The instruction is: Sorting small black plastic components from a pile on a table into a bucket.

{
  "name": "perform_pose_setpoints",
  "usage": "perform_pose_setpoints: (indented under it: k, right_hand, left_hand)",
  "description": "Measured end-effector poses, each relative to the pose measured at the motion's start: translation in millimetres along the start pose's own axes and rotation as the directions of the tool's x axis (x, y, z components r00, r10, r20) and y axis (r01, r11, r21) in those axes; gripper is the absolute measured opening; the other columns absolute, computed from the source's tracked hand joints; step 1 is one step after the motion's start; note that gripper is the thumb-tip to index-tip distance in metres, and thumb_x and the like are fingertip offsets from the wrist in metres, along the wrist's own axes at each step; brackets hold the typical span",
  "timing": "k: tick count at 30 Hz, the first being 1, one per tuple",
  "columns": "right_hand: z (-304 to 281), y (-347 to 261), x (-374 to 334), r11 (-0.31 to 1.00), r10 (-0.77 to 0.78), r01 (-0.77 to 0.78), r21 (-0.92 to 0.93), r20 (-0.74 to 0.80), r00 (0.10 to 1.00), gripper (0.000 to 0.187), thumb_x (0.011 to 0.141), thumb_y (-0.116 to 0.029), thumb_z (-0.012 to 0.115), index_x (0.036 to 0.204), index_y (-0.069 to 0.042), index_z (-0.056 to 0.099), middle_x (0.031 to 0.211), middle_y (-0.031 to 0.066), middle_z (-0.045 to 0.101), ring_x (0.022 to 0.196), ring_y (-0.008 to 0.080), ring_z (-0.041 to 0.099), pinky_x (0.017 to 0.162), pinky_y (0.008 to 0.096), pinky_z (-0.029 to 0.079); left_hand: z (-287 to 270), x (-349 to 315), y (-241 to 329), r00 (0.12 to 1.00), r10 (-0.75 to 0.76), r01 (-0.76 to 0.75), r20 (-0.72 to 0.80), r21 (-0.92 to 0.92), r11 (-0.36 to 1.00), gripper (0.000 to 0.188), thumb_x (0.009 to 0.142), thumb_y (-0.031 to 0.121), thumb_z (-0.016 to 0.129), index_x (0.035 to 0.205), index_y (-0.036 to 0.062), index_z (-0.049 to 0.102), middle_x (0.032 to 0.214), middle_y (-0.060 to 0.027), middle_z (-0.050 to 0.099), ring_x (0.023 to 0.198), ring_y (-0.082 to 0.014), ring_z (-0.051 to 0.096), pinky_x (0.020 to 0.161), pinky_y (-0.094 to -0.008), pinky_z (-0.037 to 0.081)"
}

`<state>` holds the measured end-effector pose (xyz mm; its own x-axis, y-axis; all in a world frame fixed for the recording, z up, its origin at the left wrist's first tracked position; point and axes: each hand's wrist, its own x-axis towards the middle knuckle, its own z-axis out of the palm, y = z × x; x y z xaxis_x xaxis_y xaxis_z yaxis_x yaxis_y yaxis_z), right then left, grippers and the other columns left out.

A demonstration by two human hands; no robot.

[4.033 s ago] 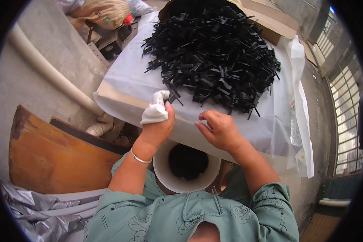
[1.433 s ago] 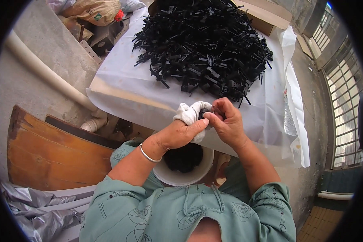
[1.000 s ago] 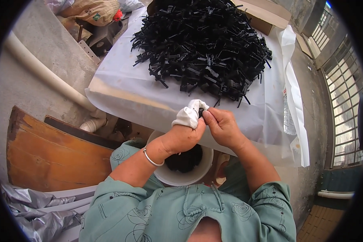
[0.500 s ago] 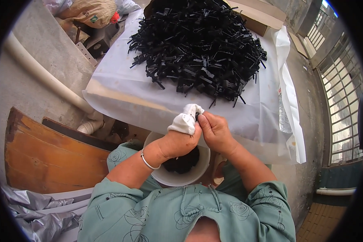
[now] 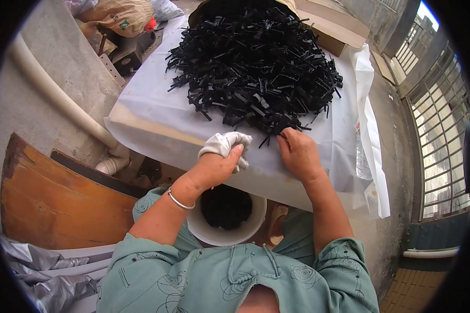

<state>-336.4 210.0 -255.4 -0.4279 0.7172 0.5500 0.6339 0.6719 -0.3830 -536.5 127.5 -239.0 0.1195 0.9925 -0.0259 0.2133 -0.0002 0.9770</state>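
A large heap of black plastic parts [image 5: 256, 62], thin-legged and tangled, lies on the covered table in front of me. My right hand [image 5: 299, 154] reaches the heap's near edge, its thumb and fingertips pinched on one black plastic part [image 5: 281, 130]. To the left, my left hand [image 5: 220, 159] is held over the table's front edge. White fabric [image 5: 225, 142], apparently a glove, covers its fingers, which are curled with the bare thumb against them. Whether anything is inside that grip is hidden. Below, between my knees, a white bucket [image 5: 260, 221] holds more black parts.
White plastic sheeting [image 5: 146, 112] covers the table. An open cardboard box [image 5: 329, 28] stands behind the heap, and a clear bottle [image 5: 362, 156] lies by the right edge. To the left are an orange-brown wooden board [image 5: 62, 198] and a pale pipe [image 5: 62, 96].
My hands were together over the bucket with a small dark piece between them. They have parted: the right went forward to the heap, the left moved slightly left, uncovering the bucket.
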Motion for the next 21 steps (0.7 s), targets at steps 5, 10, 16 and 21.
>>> perform_pose_setpoints:
  k: [5,10,16,21]
  right_hand:
    - [-10.9,-24.6,-2.7,0.944,0.002,0.024,0.330,-0.077,0.997,0.008,0.077,-0.002,0.061,0.083,0.000,0.056,0.069,0.0142,0.056,0.059,0.0305,0.055,0.054,0.0343,0.044]
    - [-2.0,-37.6,-12.0,0.848,-0.219,0.171,0.502,0.038,0.975,0.014,0.075,-0.003,0.065,0.084,0.001,0.056,0.066,0.0110,0.054,0.054,0.0222,0.052,0.051,0.0310,0.042]
    - [-9.3,-54.3,-6.7,0.904,-0.085,0.059,0.424,0.043,0.995,0.016,0.074,-0.006,0.068,0.081,0.000,0.056,0.061,0.0073,0.048,0.050,0.0175,0.045,0.047,0.0287,0.037]
    - [2.7,-51.8,-9.5,0.884,-0.042,0.105,0.456,-0.148,0.988,0.017,0.073,-0.008,0.069,0.079,-0.002,0.054,0.060,0.0062,0.046,0.047,0.0156,0.043,0.044,0.0264,0.035]
  left_hand:
    - [2.9,4.7,2.0,0.996,-0.066,0.040,-0.067,-0.340,0.940,0.020,0.093,0.011,0.043,0.109,0.0029,0.051,0.088,-0.0039,0.059,0.062,-0.0087,0.058,0.049,-0.0194,0.043]
    - [14.6,10.6,0.9,0.996,-0.093,0.066,0.008,-0.761,0.645,0.019,0.091,0.010,0.050,0.109,0.0032,0.051,0.086,-0.0031,0.059,0.059,-0.0062,0.054,0.047,-0.0181,0.042]
    - [15.9,5.2,0.5,0.987,0.043,-0.116,-0.157,-0.496,0.860,0.020,0.090,0.009,0.052,0.110,0.0055,0.050,0.088,-0.0026,0.059,0.069,-0.0061,0.055,0.051,-0.0174,0.044]
    - [24.5,2.2,4.1,0.992,0.047,-0.099,-0.116,-0.498,0.861,0.021,0.090,0.007,0.050,0.110,0.0013,0.047,0.080,-0.0015,0.054,0.059,-0.0045,0.048,0.047,-0.0191,0.042]
